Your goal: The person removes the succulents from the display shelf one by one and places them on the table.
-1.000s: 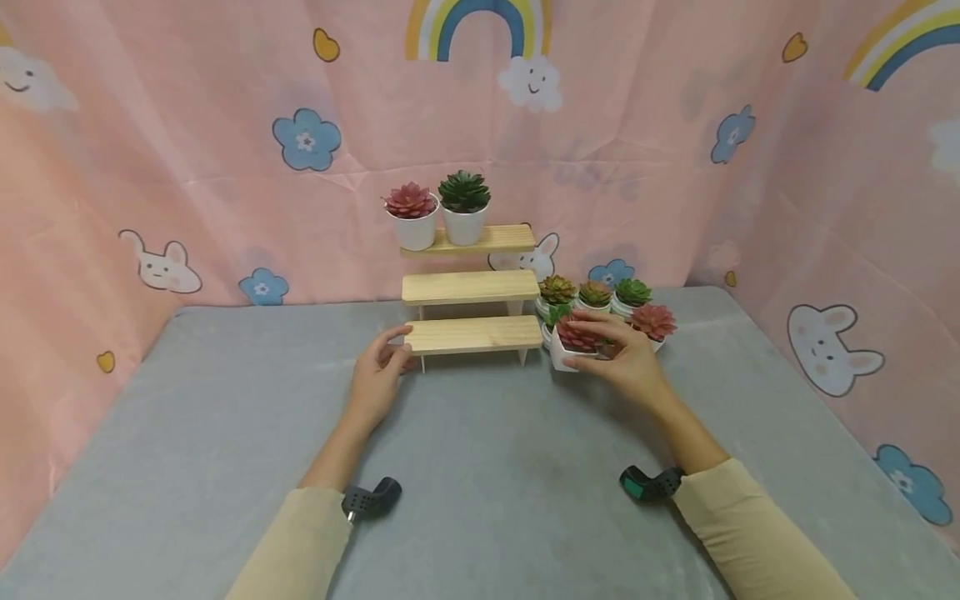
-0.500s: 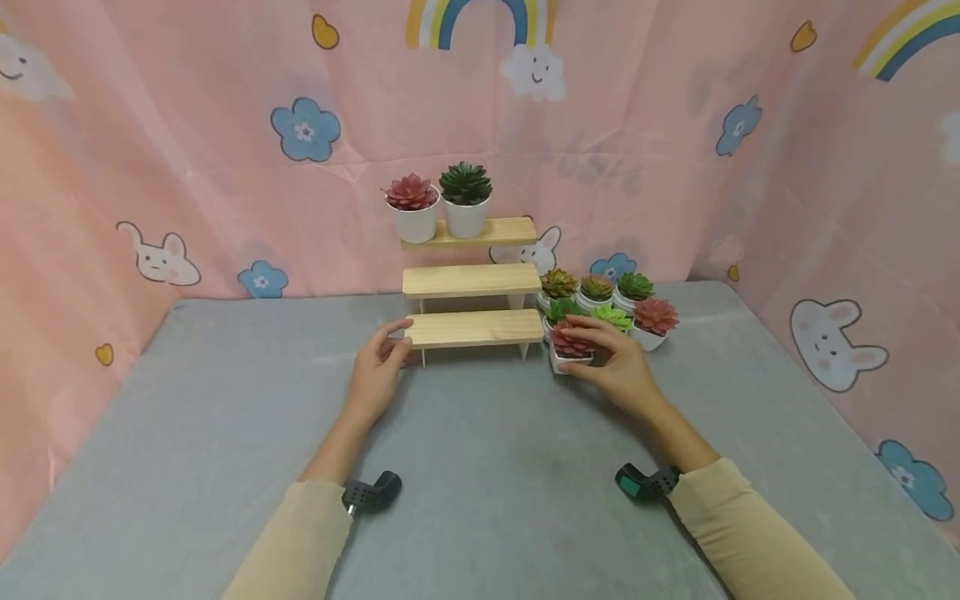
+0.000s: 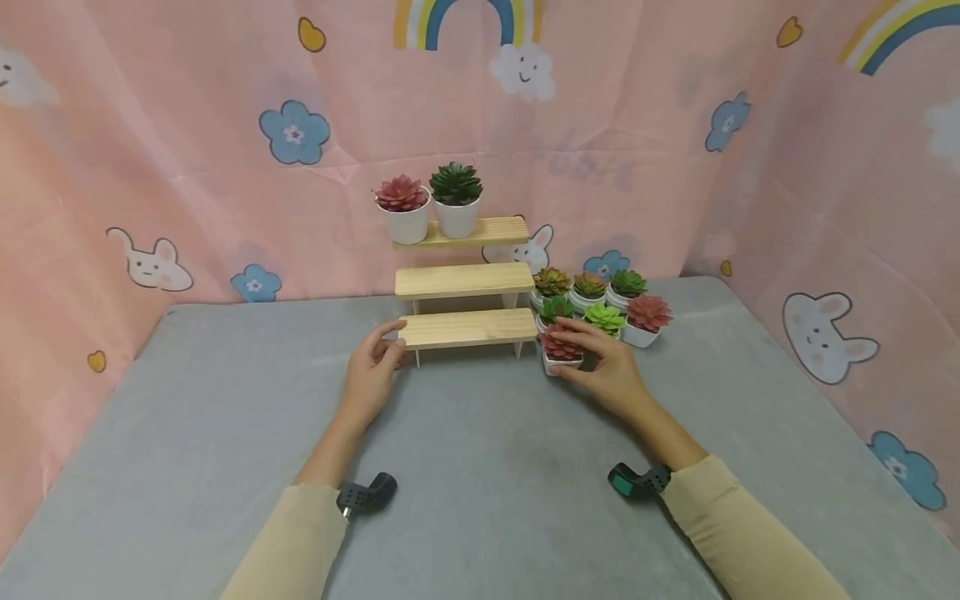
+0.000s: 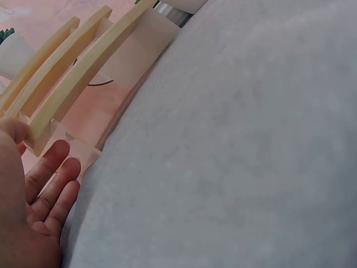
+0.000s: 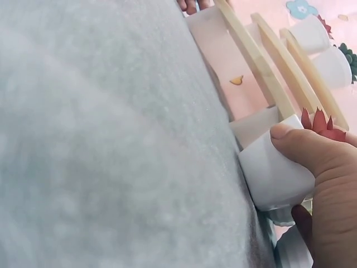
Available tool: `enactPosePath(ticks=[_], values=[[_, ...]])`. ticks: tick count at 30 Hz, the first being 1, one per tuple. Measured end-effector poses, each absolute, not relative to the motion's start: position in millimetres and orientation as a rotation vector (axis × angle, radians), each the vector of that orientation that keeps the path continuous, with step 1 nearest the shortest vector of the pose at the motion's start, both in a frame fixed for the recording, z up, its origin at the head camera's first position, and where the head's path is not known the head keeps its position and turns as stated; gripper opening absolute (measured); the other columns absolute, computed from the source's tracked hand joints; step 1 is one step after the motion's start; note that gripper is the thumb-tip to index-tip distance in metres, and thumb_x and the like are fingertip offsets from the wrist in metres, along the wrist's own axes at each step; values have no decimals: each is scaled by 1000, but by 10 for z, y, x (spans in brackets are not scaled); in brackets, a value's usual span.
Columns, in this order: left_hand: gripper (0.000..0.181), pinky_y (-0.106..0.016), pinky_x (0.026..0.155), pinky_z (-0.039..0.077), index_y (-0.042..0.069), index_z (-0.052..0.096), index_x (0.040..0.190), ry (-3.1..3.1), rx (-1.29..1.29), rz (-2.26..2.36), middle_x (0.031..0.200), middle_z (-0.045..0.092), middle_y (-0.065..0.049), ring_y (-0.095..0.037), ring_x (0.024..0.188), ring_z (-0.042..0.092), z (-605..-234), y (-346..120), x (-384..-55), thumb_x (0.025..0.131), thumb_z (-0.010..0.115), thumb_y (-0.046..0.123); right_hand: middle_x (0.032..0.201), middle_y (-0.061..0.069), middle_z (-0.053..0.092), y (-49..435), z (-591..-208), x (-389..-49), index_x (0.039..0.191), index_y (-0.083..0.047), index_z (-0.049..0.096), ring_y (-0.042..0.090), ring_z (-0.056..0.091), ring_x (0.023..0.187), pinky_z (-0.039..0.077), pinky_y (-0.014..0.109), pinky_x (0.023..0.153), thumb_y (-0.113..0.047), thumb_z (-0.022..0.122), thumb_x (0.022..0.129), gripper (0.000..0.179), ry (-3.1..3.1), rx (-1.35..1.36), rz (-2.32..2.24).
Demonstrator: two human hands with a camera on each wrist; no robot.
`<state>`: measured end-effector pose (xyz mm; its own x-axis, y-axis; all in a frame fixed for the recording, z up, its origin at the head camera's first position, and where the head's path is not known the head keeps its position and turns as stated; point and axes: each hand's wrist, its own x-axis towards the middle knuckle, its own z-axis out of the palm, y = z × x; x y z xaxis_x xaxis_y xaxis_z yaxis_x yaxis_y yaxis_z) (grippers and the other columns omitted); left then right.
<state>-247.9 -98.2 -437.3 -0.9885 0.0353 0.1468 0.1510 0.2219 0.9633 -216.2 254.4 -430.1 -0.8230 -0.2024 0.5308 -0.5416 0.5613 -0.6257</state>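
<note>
In the head view my right hand [image 3: 607,371] holds a white square pot with a red succulent [image 3: 562,343] by its sides, at the front of a group of potted succulents. In the right wrist view the thumb lies along the white pot [image 5: 276,170], whose base is right at the grey cloth. My left hand [image 3: 371,371] pinches the left end of the lowest board of a three-step wooden stand [image 3: 468,327]. Its other fingers [image 4: 50,192] are spread below that board in the left wrist view. A red succulent [image 3: 405,212] and a dark green succulent [image 3: 457,204] stand on the top step.
Several potted succulents cluster right of the stand, among them a light green one [image 3: 604,317] and a red one [image 3: 648,317]. A grey cloth [image 3: 480,483] covers the table. Behind it hangs a pink printed curtain [image 3: 210,167].
My right hand has shifted slightly left with the red succulent pot, which has gone from tilted to upright beside the stand's lowest step. The left hand stays on the stand.
</note>
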Motion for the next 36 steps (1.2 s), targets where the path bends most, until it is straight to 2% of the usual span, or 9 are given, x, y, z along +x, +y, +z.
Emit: enactPosePath(ticks=[4,10,13,17,19,24,30,33,36], values=[[36,-43,92,57,10,59,140,-2392,-175,-1873,112,71,-27,-36,102,69,-4377,-998,-2483,105,55,20,139,10,64,2539,-4301,-2172,121,-12,74,32,58,131,36,8,107,-9,89,75,48,-2396,600,1107],[33,-27,83,56,13,62,136,-2382,-183,-1845,106,73,-23,-25,93,70,-4361,-1016,-2495,104,56,22,137,10,66,2523,-4286,-2192,119,-11,75,30,58,130,36,10,107,-8,89,74,47,-2382,586,1094],[33,-23,81,55,13,62,136,-2379,-200,-1839,105,73,-23,-21,90,69,-4358,-1024,-2502,104,56,22,136,11,66,2509,-4277,-2192,119,-11,75,31,58,129,35,9,107,-7,89,74,47,-2377,569,1109],[33,-25,82,55,14,61,136,-2385,-214,-1856,105,73,-22,-19,90,69,-4377,-1032,-2506,104,56,22,135,14,67,2478,-4252,-2167,121,-9,74,32,60,127,37,5,101,-6,88,75,48,-2371,523,1152],[32,-27,84,56,16,61,135,-2387,-211,-1866,105,74,-20,-19,91,69,-4390,-1032,-2507,104,56,22,134,14,67,2464,-4228,-2156,122,-9,74,27,62,124,40,4,97,-7,88,76,47,-2376,487,1172],[32,-36,89,58,15,62,135,-2366,-223,-1892,104,74,-22,-26,95,71,-4405,-1002,-2496,104,56,21,128,17,70,2455,-4110,-2135,124,-4,71,21,69,109,48,5,85,-7,83,82,43,-2378,421,1151],[31,-36,89,58,15,63,134,-2344,-225,-1919,103,73,-22,-29,95,71,-4409,-963,-2501,103,57,20,115,17,75,2474,-3840,-2191,117,-2,74,31,71,100,60,26,75,-5,84,80,39,-2292,390,1008],[32,-33,87,57,15,63,134,-2349,-216,-1902,102,73,-22,-26,94,70,-4408,-969,-2499,103,56,20,122,15,73,2401,-3583,-2256,124,-7,72,31,70,105,61,36,82,-11,82,84,42,-2331,367,1068],[32,-30,85,57,15,63,134,-2355,-196,-1883,102,73,-21,-22,92,69,-4396,-998,-2491,103,57,20,136,15,65,2268,-3280,-2386,137,-11,63,33,64,120,56,47,97,-18,78,89,50,-2410,400,1209]])
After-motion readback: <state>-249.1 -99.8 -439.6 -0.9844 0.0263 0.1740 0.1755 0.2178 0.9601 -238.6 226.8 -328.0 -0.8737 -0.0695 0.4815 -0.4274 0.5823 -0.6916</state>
